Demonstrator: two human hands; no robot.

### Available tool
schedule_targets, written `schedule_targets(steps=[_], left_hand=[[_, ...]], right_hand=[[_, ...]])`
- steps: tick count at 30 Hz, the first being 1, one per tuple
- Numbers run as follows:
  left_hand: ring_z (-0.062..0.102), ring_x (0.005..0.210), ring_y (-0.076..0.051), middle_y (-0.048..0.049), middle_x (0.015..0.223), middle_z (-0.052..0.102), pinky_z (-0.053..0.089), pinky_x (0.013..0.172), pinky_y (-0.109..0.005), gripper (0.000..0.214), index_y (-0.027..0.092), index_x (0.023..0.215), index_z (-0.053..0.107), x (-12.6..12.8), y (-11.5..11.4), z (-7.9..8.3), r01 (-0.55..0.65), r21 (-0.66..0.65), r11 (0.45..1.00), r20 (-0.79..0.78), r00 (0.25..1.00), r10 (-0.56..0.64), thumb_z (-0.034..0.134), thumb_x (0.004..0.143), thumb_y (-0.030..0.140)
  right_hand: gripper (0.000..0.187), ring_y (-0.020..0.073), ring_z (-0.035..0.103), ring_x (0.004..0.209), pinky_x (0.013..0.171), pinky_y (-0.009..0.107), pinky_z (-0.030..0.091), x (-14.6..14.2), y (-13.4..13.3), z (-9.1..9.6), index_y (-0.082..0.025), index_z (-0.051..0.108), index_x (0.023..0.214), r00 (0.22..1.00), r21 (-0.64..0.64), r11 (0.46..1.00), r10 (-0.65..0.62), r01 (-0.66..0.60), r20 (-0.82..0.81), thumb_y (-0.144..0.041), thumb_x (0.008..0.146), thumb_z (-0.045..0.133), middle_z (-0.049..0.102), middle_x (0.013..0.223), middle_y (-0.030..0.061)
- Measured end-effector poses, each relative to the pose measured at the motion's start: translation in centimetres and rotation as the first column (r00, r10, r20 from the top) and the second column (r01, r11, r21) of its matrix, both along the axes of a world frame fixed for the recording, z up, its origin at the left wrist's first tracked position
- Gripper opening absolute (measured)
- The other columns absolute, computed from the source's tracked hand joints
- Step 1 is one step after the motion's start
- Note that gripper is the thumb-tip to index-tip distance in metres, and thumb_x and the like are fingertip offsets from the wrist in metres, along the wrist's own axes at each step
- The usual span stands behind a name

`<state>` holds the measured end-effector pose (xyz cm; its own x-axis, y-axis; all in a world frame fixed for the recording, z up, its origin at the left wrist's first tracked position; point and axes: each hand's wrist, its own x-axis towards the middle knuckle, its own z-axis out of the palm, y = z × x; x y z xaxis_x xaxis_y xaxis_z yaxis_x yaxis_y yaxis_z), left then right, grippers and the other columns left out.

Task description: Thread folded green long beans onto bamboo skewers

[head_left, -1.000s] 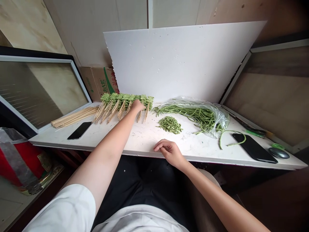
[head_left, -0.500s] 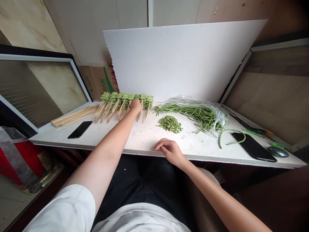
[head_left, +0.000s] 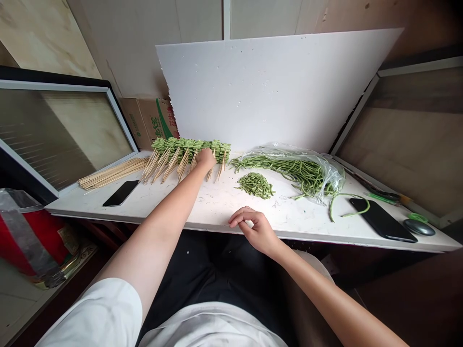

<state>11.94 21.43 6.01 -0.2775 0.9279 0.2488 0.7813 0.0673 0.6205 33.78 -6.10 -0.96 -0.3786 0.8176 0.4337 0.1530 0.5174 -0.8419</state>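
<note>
While a board (head_left: 282,86) stands behind the white surface (head_left: 202,212) in the head view, the left hand (head_left: 205,159) is at the bean skewers (head_left: 181,144), its grip hidden, impossible to tell. Near the front edge, the right hand (head_left: 255,229), loosely curled, shows a clearer thumb-forefinger gap than half a second ago.

Left arm (head_left: 164,221) stretched forward, hand (head_left: 206,158) seemingly curled; right hand (head_left: 256,229) low, fingers (head_left: 237,218) loosely bent.

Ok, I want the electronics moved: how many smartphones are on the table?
2: one smartphone at the left, in front of the bare skewers; the other smartphone at the right, with a yardlong bean partly across it. Any under the bagged beans would be hidden.
</note>
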Motion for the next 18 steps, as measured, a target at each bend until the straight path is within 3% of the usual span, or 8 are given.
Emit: schedule_targets(steps=[7,10,14,18], left_hand=[[0.065,0.112,-0.041,-0.0224,0.097,0.073,0.049,0.093,-0.044,0.019,0.011,0.086,0.071,-0.5,-2.8,0.0,0.037,0.012,0.999,-0.096,0.995,-0.036,0.08,0.083,0.027],[0.069,0.101,-0.035,-0.0207,0.096,0.074,0.049,0.089,-0.042,0.023,0.011,0.092,0.074,-2.4,-5.7,-0.5,0.077,0.016,0.997,-0.304,0.95,-0.068,0.068,0.093,0.034],[0.069,0.088,-0.03,-0.0158,0.09,0.075,0.048,0.078,-0.036,0.03,0.015,0.096,0.076,-7.8,-10.2,-1.0,0.055,0.164,0.985,-0.389,0.921,0.014,0.058,0.098,0.039],[0.067,0.078,-0.024,-0.0097,0.081,0.073,0.046,0.076,-0.032,0.038,0.016,0.102,0.075,-17.2,-13.4,-1.1,-0.055,0.395,0.917,-0.23,0.96,0.157,0.048,0.103,0.043]], right_hand=[[0.034,0.0234,0.07,0.097,0.09,0.04,0.053,0.8,0.1,-0.2,-0.024,0.081,0.083,0.999,0.087,0.996,0.023,-0.027,0.049,-0.004,0.089,0.053,0.077,0.097,0.0064],[0.032,0.0247,0.07,0.099,0.091,0.042,0.053,1.6,0.7,-0.5,-0.025,0.08,0.084,0.997,0.123,0.992,-0.02,0.011,0.07,-0.008,0.09,0.055,0.077,0.099,0.0068],[0.03,0.0257,0.072,0.098,0.089,0.043,0.055,1.8,1.2,-0.8,-0.026,0.08,0.085,0.994,0.177,0.983,-0.065,0.048,0.092,-0.011,0.092,0.055,0.077,0.1,0.0069],[0.027,0.0258,0.072,0.099,0.089,0.042,0.056,3.0,1.9,-0.1,-0.027,0.08,0.089,0.982,0.324,0.945,-0.1,0.043,0.161,-0.014,0.093,0.057,0.077,0.102,0.0066]])
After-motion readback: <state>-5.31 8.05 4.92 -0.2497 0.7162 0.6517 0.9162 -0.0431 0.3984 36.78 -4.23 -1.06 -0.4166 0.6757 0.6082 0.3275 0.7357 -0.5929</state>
